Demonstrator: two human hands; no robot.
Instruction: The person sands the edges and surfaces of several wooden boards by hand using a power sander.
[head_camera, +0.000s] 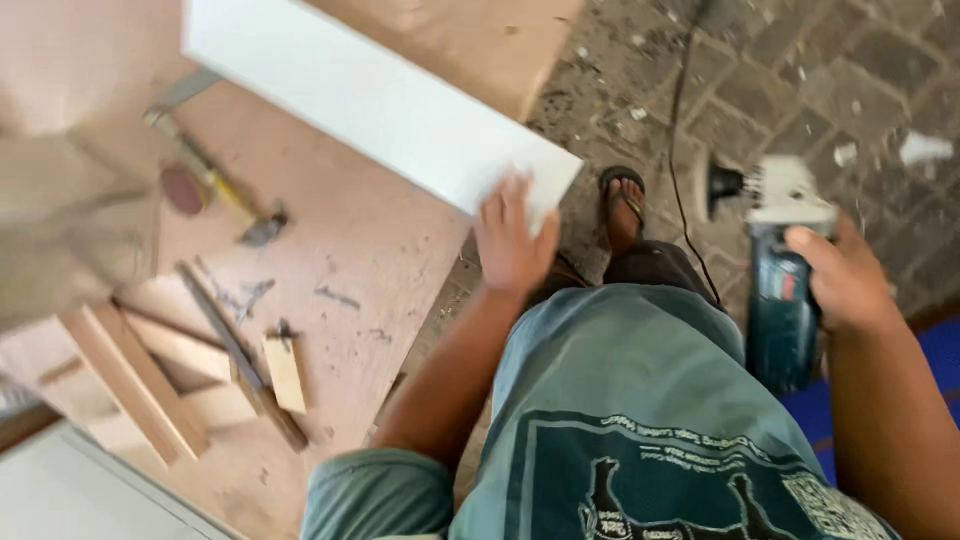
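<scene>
**Inspector:** Start with the white board (380, 105). Where does it lie?

**Assistant:** Flat on the plywood table (350, 270), running from the upper left down to the table's right edge. Its near corner juts just past that edge, over the brick floor (800, 80). The left hand (512, 240) lies on that corner, fingers spread flat and pressing down, not pinching.

**Inspector:** And the right hand?

**Assistant:** The right hand (845, 275) is wrapped tight round the body of a blue angle grinder (780, 280), held out over the floor, well apart from the board. Its disc end points away from the person. A black cord (685, 150) trails across the bricks.

**Inspector:** How far along is the work?

**Assistant:** In my judgement, early. The board's face and edges look clean and unmarked, though the frame is blurred. The board is steadied and the tool is in hand, but the two have not met.

**Inspector:** Anything else about?

**Assistant:** A hammer (215, 185) with a yellow handle, a round reddish disc (184, 190) and wood offcuts (150, 380) lie on the table to the left. A sandalled foot (622, 205) stands below the board's corner.
</scene>
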